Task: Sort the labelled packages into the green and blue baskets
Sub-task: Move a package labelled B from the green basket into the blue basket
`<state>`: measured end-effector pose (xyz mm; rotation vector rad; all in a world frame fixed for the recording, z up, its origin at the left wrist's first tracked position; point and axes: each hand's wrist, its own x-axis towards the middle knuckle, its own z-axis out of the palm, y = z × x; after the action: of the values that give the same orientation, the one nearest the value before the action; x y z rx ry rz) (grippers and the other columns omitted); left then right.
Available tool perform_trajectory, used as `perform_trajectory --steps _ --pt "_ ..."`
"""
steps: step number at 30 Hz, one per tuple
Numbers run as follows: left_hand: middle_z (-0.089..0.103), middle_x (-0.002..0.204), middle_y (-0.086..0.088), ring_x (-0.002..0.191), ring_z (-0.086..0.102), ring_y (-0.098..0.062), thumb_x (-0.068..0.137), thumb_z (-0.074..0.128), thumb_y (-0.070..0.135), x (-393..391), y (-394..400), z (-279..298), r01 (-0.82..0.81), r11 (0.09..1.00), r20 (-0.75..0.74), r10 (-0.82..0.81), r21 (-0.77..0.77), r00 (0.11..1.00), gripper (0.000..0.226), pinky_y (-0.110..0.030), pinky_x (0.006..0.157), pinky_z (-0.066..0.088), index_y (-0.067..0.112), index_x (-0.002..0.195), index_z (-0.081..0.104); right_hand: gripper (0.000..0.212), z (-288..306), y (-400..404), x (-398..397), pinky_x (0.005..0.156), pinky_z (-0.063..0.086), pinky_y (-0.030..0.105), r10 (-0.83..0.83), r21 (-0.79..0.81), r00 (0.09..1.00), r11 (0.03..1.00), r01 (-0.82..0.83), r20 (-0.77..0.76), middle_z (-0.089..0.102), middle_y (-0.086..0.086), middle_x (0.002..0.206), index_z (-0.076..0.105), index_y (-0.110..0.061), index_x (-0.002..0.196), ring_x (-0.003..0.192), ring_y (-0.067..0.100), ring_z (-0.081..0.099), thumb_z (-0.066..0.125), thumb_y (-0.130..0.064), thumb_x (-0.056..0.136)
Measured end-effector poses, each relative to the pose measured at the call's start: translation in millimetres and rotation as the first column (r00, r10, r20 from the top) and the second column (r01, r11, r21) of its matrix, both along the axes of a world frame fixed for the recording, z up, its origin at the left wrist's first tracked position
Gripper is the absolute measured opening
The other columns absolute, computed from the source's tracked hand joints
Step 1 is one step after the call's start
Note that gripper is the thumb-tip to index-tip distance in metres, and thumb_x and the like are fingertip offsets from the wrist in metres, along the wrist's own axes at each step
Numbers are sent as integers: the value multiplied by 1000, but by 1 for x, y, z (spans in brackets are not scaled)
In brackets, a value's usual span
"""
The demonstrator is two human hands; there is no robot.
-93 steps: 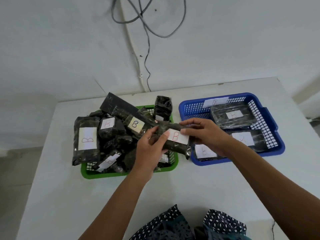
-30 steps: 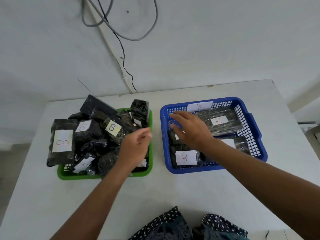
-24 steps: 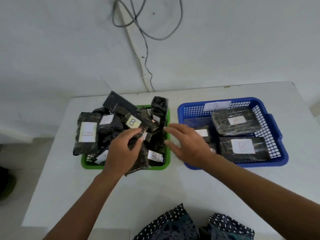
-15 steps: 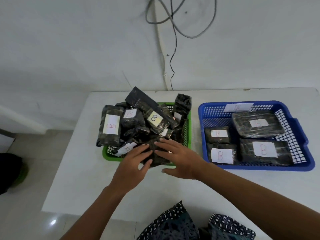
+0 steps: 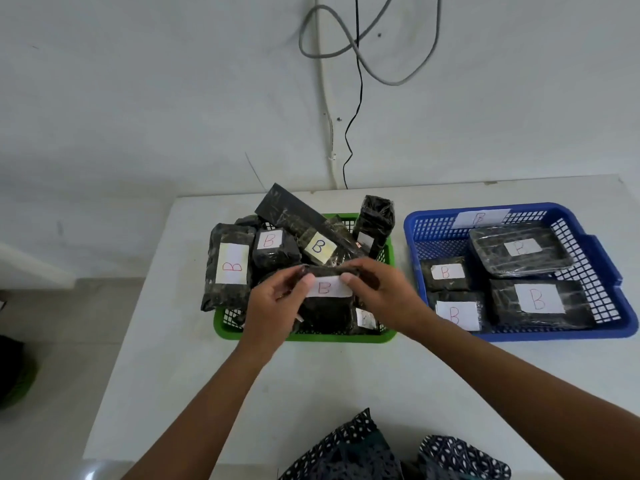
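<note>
Currently both hands, left hand [image 5: 273,306] and right hand [image 5: 377,292], pinch the B package [image 5: 325,299] over the green basket [image 5: 311,337]; looks light, soft, slick wrap; hold the ends; blue basket [image 5: 415,223] at 3 o'clock.

A bare, makeshift sorting station in a plain room, more storeroom or back office than home; a white table [image 5: 346,382] stands against an unpainted white wall [image 5: 173,98], with loose cables [image 5: 360,57] hanging down it beyond the hands; a pale tiled floor [image 5: 62,341] shows left of the table; the only furnishings are a green basket [image 5: 304,336] under the hands and a blue basket [image 5: 554,332] to their right, both holding hand-labelled black packages [image 5: 230,265].
</note>
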<state>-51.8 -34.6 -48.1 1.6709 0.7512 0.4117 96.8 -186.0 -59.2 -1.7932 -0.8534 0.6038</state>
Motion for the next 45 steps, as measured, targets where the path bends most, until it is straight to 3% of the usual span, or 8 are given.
perform_trajectory --steps 5,10,15,22,30,35,41,45 --pt "78 96 5 93 73 -12 90 71 27 22 5 7 -39 960 -38 30 -278 999 9 -28 73 60 29 98 76 26 11 -1 12 68 59 30 -169 55 824 970 235 -541 76 6 95 72 -16 104 91 22 74 64 -40 95" --pt "77 102 -10 96 73 -20 93 69 24 35 -12 2 -116 784 -75 89 -610 993 22 -32 73 61 7 105 72 43 5 -17 19 76 60 37 -163 -48 621 979 198 -767 75 8 109 72 -19 111 99 21 73 80 -45 78" --pt "78 97 -4 92 74 -14 94 67 25 49 -38 -6 -151 803 -123 97 -577 988 16 -28 70 60 12 103 73 36 7 -40 28 69 60 31 -237 -96 662 965 243 -711 76 7 106 69 -15 113 95 20 74 82 -25 80" --pt "65 114 16 101 60 3 90 66 39 114 -104 -12 95 988 -220 -121 -126 968 43 -13 83 44 22 130 63 28 14 -135 72 69 61 31 -455 -103 698 869 484 -553 78 2 99 67 -19 113 90 20 75 76 -20 87" --pt "62 114 2 111 61 -22 99 52 20 173 -155 -35 153 985 -343 -118 76 932 27 -25 83 43 16 126 57 47 0 -181 142 73 63 44 -663 -216 668 746 630 -338 74 5 102 53 -23 128 86 20 75 76 -21 88" --pt "66 107 -3 101 62 -22 103 45 16 177 -160 -51 59 992 -315 -21 114 949 25 -26 78 41 11 120 62 43 -11 -182 143 65 63 32 -529 -307 803 840 448 -276 69 -2 101 52 -30 122 81 15 73 76 -24 87" --pt "70 97 -6 90 65 -23 102 48 21 175 -158 -57 18 999 -298 -6 38 954 21 -38 80 53 12 107 66 66 -42 -182 112 88 59 40 -344 -384 889 897 217 -301 60 -4 118 38 -35 144 110 18 61 74 -24 90" --pt "71 89 -4 84 67 -21 102 50 22 175 -156 -59 -7 1000 -312 10 10 950 19 -38 76 53 13 98 66 70 -49 -185 111 96 52 36 -212 -498 976 853 157 -55 61 3 130 38 -29 149 117 21 58 74 -29 89"
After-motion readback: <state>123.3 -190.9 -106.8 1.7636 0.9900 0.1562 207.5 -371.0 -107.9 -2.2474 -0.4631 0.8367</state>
